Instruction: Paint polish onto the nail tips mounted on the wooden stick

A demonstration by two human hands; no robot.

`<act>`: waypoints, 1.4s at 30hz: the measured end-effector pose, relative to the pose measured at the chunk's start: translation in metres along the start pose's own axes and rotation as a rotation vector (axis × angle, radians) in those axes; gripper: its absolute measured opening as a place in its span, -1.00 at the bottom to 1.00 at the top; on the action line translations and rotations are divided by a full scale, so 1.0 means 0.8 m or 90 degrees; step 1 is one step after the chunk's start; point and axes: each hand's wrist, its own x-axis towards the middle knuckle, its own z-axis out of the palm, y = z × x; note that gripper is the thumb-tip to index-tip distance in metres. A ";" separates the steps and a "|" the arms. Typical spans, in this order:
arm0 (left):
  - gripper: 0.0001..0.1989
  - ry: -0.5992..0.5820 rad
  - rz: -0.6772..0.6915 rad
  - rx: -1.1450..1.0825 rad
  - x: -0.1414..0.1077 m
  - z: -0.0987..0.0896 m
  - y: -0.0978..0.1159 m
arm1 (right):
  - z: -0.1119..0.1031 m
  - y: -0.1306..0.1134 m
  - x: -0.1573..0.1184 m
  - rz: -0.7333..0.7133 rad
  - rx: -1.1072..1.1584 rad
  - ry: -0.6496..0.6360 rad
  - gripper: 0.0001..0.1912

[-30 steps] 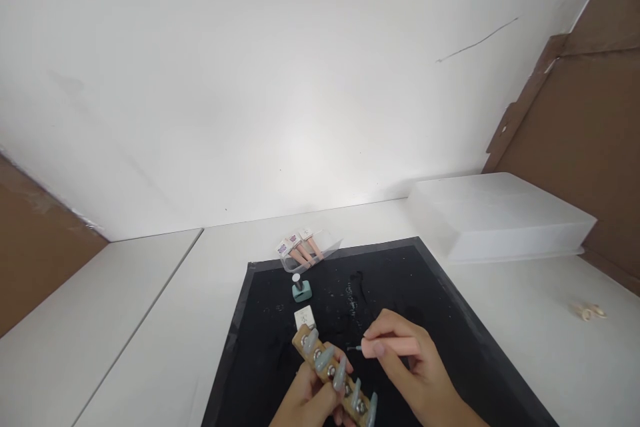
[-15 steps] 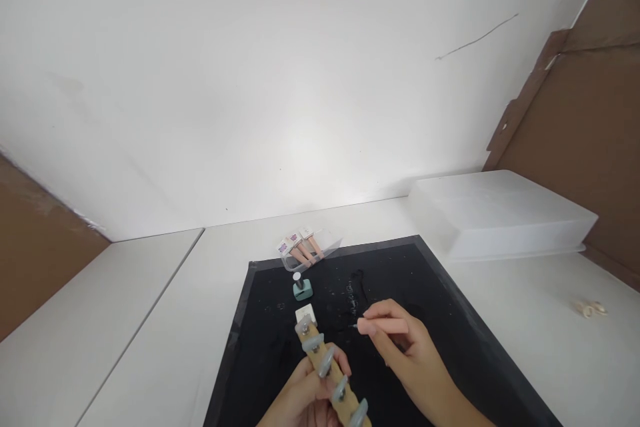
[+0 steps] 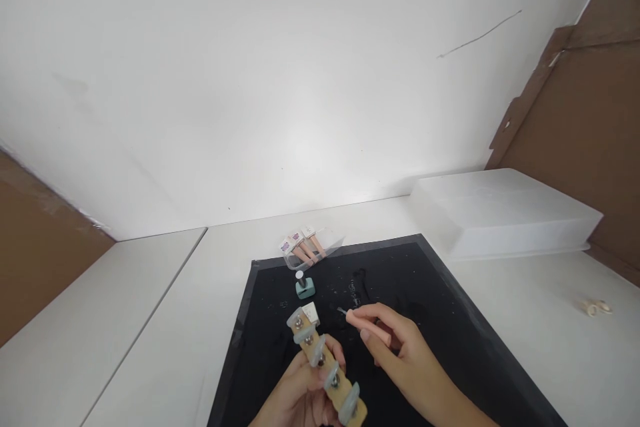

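Note:
My left hand (image 3: 307, 383) is wrapped round a light wooden nail stand (image 3: 327, 368), which carries several grey-green false nails in a row, each on a small metal mount. Between the thumb and fingers of my right hand (image 3: 403, 353) is a nail polish brush (image 3: 369, 327) with a pink handle. Its bristle tip points up and left, apart from the nails. Just behind the stand's far end sits a small white square bottle (image 3: 311, 312), partly hidden by the stand. A teal bottle (image 3: 305, 288) with a silver top stands beyond it on the black mat.
A clear tray (image 3: 330, 241) with several pink-handled bottles lies at the back of the black mat (image 3: 430, 280). At the right stands a large translucent white box (image 3: 510, 213). Small cream rings (image 3: 595, 307) lie near the right edge. A white wall closes off the back.
The brush has tilted, its tip now pointing up and left instead of straight left, and moved slightly left. The stand has shifted a little up and left in my left hand.

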 end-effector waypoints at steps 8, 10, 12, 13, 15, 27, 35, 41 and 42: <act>-0.84 0.055 0.136 0.032 -0.007 -0.008 0.030 | 0.010 0.014 0.000 -0.021 -0.075 -0.023 -0.78; -0.86 0.086 0.165 0.033 -0.010 -0.011 0.037 | 0.013 0.018 -0.001 -0.022 -0.116 -0.021 -0.76; -0.88 0.119 0.184 0.023 -0.013 -0.013 0.043 | 0.017 0.021 -0.001 -0.034 -0.154 -0.018 -0.77; -0.89 0.133 0.192 0.014 -0.014 -0.015 0.045 | 0.018 0.023 -0.002 -0.040 -0.171 -0.019 -0.78; -0.90 0.155 0.204 -0.005 -0.015 -0.017 0.049 | 0.023 0.024 -0.003 -0.047 -0.202 -0.022 -0.81; -0.92 0.179 0.226 -0.030 -0.014 -0.022 0.052 | 0.040 0.035 -0.003 -0.074 -0.284 -0.049 -0.85; -0.92 0.153 0.209 -0.040 -0.017 -0.021 0.052 | 0.047 0.038 0.001 -0.068 -0.287 -0.051 -0.84; -0.92 0.135 0.189 -0.041 -0.016 -0.020 0.052 | 0.049 0.038 0.003 -0.057 -0.281 -0.054 -0.85; -0.92 0.135 0.190 -0.039 -0.016 -0.020 0.052 | 0.050 0.038 0.003 -0.056 -0.279 -0.055 -0.85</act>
